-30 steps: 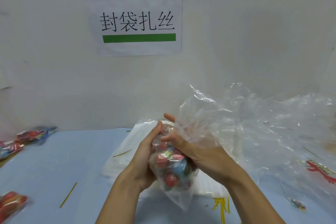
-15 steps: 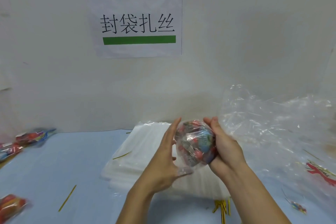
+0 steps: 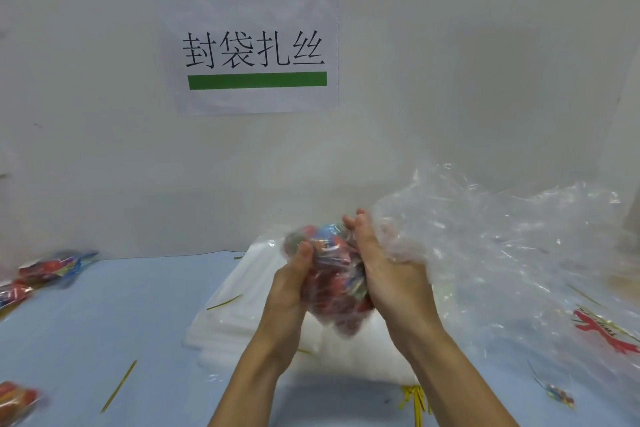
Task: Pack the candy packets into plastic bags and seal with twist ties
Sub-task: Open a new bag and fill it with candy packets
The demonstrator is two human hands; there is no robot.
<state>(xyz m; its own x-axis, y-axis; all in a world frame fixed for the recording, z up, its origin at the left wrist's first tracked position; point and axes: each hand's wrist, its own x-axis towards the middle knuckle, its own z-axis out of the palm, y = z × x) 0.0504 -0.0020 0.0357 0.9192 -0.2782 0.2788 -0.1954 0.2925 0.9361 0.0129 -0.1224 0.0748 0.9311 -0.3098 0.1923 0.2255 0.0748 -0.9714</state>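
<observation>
A clear plastic bag of candy packets (image 3: 332,277), red and blue through the film, is held in the air above a stack of flat plastic bags (image 3: 239,319). My left hand (image 3: 289,291) cups its left side, thumb pressed on the front. My right hand (image 3: 384,274) grips its right side, fingers up at the top. The bag is blurred. Yellow twist ties (image 3: 414,399) lie in a bunch by the stack's near corner, and single ties lie on the stack (image 3: 223,302) and on the table (image 3: 119,386).
A large crumpled clear bag (image 3: 512,253) fills the right side, touching my right hand. Filled candy bags lie at the far left (image 3: 52,267) and near left edge (image 3: 15,399). The blue table (image 3: 104,315) meets a wall bearing a printed sign (image 3: 254,45).
The candy bag has been turned between my hands and now sits lower and more upright. My left hand has closed onto it from an open palm; my right stays on it.
</observation>
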